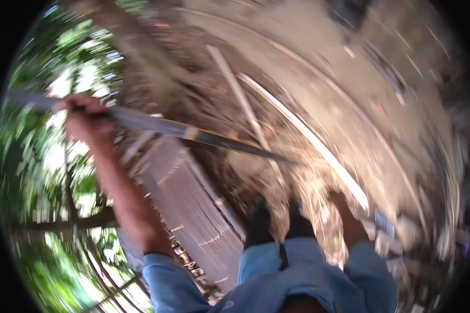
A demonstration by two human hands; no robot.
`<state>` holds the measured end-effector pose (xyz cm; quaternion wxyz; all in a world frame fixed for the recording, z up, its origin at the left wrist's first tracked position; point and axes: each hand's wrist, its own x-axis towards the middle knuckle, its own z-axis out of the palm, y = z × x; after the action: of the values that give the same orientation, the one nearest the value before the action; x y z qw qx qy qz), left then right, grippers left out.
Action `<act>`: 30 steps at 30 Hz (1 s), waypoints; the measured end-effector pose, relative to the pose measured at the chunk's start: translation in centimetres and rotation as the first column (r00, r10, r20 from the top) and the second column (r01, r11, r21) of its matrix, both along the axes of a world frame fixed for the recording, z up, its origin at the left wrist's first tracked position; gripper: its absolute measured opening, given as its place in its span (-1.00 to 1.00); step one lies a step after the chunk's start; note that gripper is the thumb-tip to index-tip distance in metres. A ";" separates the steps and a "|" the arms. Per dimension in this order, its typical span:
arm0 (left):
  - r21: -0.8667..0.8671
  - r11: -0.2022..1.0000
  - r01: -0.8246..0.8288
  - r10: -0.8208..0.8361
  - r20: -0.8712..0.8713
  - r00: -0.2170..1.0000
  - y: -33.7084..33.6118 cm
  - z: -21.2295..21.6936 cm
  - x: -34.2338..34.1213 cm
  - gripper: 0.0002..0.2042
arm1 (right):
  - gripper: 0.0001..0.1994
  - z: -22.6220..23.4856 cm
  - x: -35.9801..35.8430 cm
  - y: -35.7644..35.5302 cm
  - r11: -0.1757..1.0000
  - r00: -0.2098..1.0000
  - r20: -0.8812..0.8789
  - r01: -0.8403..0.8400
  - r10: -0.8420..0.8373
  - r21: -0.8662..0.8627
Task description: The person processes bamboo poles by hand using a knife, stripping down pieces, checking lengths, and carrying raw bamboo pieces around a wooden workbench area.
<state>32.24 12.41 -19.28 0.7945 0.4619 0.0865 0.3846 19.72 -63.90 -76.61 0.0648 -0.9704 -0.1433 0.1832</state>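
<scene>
My left hand (89,117), raised at the far left with the arm stretched out, is closed around a long dark bamboo pole (156,125). A pale ring like a node marks the pole partway along. It slants from the upper left down toward the middle, where its thin end hangs above the ground. Down by my right side is my right hand (338,201), smeared by motion, so its fingers do not show plainly. Near it lies the end of a pale split strip (318,143); I cannot tell whether the hand touches it.
A grey slatted bamboo bench (188,203) stands to my left. Another straight stick (240,99) lies on the dirt ahead, beside a tree trunk (141,52). Straw-like shavings (316,182) cover the ground before me. A long curved strip (344,96) crosses the bare ground at right.
</scene>
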 end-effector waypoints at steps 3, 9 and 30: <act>0.027 0.972 -0.232 0.233 -0.094 0.968 -2.2 1.5 -4.7 -0.46 | -0.49 3.3 2.5 1.1 0.997 1.000 0.006 0.027 -0.027 0.076; -0.148 0.832 -0.534 0.521 -0.121 0.845 -9.5 -7.3 -10.2 -0.53 | -0.63 28.2 8.7 19.5 0.661 0.976 -0.176 0.214 -0.125 0.719; -0.244 0.185 -0.952 0.601 -0.738 0.306 -16.9 -30.4 -43.9 -0.27 | -0.48 33.6 -0.3 44.2 0.694 0.600 -0.349 -0.615 0.720 0.374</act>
<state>-11.69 -4.45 -49.72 0.5135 0.1075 0.6428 0.5582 19.44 -19.70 -43.04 0.1285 -0.7564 -0.4961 0.4065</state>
